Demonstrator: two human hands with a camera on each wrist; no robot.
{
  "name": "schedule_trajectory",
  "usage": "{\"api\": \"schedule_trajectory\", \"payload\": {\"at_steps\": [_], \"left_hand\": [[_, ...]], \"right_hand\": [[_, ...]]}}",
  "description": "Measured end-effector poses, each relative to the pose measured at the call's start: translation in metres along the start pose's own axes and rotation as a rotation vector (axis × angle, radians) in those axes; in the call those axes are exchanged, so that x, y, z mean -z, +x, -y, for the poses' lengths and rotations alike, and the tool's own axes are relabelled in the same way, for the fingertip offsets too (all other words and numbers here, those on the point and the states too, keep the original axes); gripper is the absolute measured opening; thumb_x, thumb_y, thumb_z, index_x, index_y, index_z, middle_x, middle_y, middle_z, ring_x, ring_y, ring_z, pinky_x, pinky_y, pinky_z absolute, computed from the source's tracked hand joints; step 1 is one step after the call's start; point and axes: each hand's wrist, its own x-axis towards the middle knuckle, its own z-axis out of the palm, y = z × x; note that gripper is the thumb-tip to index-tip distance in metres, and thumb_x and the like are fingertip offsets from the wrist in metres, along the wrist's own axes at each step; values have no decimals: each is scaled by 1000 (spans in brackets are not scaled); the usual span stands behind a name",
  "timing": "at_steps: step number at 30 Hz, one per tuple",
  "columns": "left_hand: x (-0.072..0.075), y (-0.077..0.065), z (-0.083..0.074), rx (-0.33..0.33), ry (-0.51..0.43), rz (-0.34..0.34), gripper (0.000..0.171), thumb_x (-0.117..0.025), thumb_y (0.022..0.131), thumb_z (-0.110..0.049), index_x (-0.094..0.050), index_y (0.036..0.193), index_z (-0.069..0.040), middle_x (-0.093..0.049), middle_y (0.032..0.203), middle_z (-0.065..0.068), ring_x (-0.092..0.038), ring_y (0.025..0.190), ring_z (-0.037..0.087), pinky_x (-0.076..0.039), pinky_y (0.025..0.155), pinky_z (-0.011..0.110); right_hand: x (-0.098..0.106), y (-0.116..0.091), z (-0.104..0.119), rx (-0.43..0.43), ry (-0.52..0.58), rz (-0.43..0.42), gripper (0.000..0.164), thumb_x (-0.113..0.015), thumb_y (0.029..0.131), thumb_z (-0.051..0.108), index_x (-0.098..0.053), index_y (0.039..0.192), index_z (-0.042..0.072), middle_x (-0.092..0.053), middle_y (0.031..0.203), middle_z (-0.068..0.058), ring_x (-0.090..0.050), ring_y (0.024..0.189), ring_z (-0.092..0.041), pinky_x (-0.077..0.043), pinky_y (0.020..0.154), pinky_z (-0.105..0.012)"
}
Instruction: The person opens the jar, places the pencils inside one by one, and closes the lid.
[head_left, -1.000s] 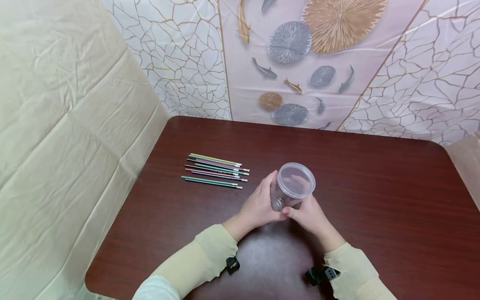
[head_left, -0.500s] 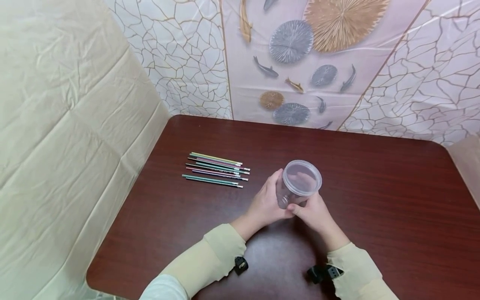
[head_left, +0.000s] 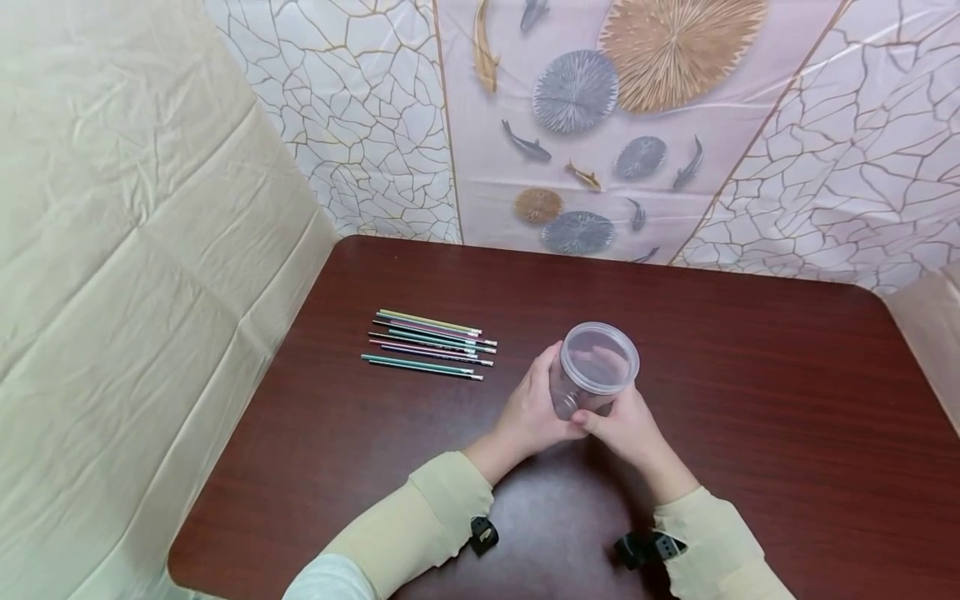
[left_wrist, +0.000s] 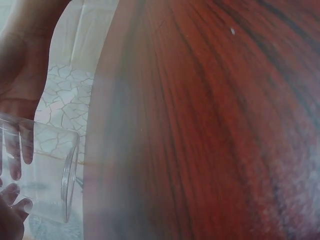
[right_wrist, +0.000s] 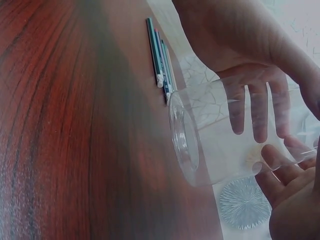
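Observation:
A clear plastic jar (head_left: 573, 397) with a thick round rim is held between my two hands, its open mouth tilted up toward the head camera. My left hand (head_left: 531, 412) grips the jar's left side. On the other side my right hand (head_left: 628, 427) holds it, with the thumb across the near wall. In the right wrist view the jar's base (right_wrist: 184, 137) points down at the table, and fingers of both hands show through the see-through wall. Nothing shows inside the jar. The left wrist view catches the same jar (left_wrist: 52, 172) at its edge.
Several pencils (head_left: 431, 342) in green, black, yellow and red lie roughly side by side left of the jar, eraser ends toward it. The dark wooden table (head_left: 750, 400) has rounded far corners. Patterned cloth (head_left: 390, 125) hangs behind it, plain cream cloth (head_left: 150, 292) at left.
Over the last second both hands have carried the jar slightly to the right, mostly in the first half second. The pencils have stayed in place; the head view shifts a little.

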Motion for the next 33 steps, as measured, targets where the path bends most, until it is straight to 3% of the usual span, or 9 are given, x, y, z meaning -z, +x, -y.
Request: {"api": "schedule_trajectory", "payload": {"at_steps": [15,25,29,33], "left_hand": [[-2,-2,-1,-26,-35,-15,105,-87,56,-19,-25,138,-2,-47,132,19,-51,117,26,-41,98,30],[1,-4,-2,83,-147,21,100,-86,59,-21,-25,139,-9,-50,128,14,-54,111,26,-43,93,31],[4,-3,-1,61,-106,44,99,-86,60,-26,-30,139,-8,-50,128,11,-51,113,21,-42,94,30],[6,-1,0,5,-3,63,98,-86,59,-33,-35,139,-7,-51,125,8,-48,113,20,-43,93,31]], "right_hand": [[3,-2,3,-3,46,23,97,-71,70,58,-34,135,-4,-50,125,-24,-44,113,-3,-29,96,-13],[13,-2,10,40,12,21,97,-75,71,52,-32,137,-3,-47,129,-26,-42,117,-4,-27,98,-14],[21,0,18,63,9,-34,103,-75,69,56,-28,140,-2,-45,132,-18,-40,119,-3,-27,97,-14],[26,4,29,105,55,-57,102,-80,68,47,-28,142,-1,-46,132,-1,-43,118,-7,-31,96,-16]]}}
